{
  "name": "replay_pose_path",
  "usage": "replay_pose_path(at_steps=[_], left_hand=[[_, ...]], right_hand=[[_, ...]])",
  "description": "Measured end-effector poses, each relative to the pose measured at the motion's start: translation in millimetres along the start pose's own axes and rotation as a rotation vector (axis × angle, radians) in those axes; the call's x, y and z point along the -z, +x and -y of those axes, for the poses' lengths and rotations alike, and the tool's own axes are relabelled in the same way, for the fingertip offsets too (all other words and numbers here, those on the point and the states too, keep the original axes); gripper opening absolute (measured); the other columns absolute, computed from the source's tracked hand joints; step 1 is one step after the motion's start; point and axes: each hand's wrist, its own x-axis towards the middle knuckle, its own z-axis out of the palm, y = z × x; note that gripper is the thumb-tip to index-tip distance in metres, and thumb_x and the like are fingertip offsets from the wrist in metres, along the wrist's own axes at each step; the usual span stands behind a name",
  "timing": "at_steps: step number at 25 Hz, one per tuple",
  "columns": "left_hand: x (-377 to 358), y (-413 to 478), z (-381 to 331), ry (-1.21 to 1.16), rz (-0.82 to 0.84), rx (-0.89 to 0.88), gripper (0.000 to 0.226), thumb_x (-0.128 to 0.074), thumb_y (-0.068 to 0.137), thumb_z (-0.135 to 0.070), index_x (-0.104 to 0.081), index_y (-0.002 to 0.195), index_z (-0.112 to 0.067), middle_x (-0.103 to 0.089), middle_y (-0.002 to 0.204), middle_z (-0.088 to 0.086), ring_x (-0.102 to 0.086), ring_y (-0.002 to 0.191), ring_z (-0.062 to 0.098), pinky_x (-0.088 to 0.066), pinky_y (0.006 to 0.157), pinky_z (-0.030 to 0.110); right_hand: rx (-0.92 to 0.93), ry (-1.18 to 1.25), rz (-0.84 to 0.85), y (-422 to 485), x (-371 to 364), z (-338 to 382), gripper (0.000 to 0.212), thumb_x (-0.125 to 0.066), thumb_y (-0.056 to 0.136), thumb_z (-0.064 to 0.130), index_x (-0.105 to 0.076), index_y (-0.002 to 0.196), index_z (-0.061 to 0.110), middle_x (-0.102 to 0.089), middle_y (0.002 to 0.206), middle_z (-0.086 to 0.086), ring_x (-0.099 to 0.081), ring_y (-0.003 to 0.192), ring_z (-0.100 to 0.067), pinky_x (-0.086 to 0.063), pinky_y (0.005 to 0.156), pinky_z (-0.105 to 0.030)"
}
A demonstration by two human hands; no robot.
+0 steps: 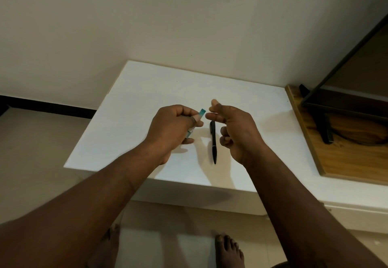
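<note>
Teal-tipped strip [201,114] was held above the surface [147,99], pinched in the curled left grip [172,127]. Right grip [235,129] was curled just beside the teal end, nothing seen held. Risk judged: a misjudged pull could slip the strip loose onto the black pen [213,141] below.

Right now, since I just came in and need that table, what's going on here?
A person stands at the white table. The left hand grips a small teal and white stick. The right hand, fingers curled with nothing visible in them, is close beside the stick's upper end. A black pen lies flat on the table between the hands, untouched.
</note>
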Motion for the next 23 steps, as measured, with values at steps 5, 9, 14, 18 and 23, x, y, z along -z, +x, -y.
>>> replay_pose_path(at_steps=[5, 9, 14, 18, 23], left_hand=[[9.1, 9.0, 4.4, 0.227, -0.176, -0.073, 0.014, -0.075, 0.095, -0.017, -0.073, 0.109, -0.019, -0.079, 0.09, -0.002, -0.077, 0.07, 0.015, -0.061, 0.058, 0.02], [15.1, 14.1, 13.0, 0.401, -0.203, -0.13, 0.023, -0.08, 0.09, -0.016, -0.073, 0.112, -0.016, -0.079, 0.089, 0.0, -0.078, 0.071, 0.017, -0.066, 0.074, 0.036], [16.4, 22.6, 24.6, 0.618, -0.25, -0.111, 0.031, -0.086, 0.084, -0.03, -0.074, 0.11, -0.018, -0.079, 0.102, 0.005, -0.074, 0.088, 0.023, -0.06, 0.087, 0.04], [17.0, 27.9, 29.8, 0.76, -0.297, -0.079, 0.032, -0.086, 0.083, -0.04, -0.076, 0.105, -0.018, -0.078, 0.105, 0.005, -0.067, 0.086, 0.021, -0.048, 0.075, 0.029], [19.5, 31.6, 32.9, 0.844, -0.28, -0.078, 0.031, -0.085, 0.084, -0.04, -0.075, 0.103, -0.018, -0.077, 0.102, 0.005, -0.059, 0.081, 0.017, -0.043, 0.073, 0.029]], right_hand=[[-0.233, 0.377, 0.01, 0.1, 2.6, -3.3, 0.046, -0.069, 0.099, 0.051, -0.07, 0.118, 0.009, -0.078, 0.107, -0.007, -0.036, 0.04, -0.007, -0.038, 0.042, -0.02], [-0.373, 0.695, 0.02, -1.8, 2.0, -2.2, 0.042, -0.062, 0.105, 0.036, -0.058, 0.125, -0.001, -0.069, 0.113, -0.021, -0.064, 0.074, -0.018, -0.053, 0.063, -0.028], [-0.383, 0.779, 0.053, -6.1, -0.8, -3.4, 0.027, -0.041, 0.106, 0.001, -0.054, 0.127, -0.008, -0.066, 0.118, -0.029, -0.071, 0.103, -0.037, -0.059, 0.084, -0.038], [-0.361, 0.783, 0.088, -8.1, -4.0, -3.1, 0.035, -0.026, 0.101, -0.012, -0.049, 0.127, -0.011, -0.065, 0.121, -0.031, -0.071, 0.103, -0.04, -0.06, 0.084, -0.042], [-0.333, 0.768, 0.086, -8.6, -6.6, -2.3, 0.053, -0.018, 0.101, -0.016, -0.043, 0.147, -0.009, -0.065, 0.119, -0.03, -0.07, 0.1, -0.042, -0.058, 0.085, -0.044]])
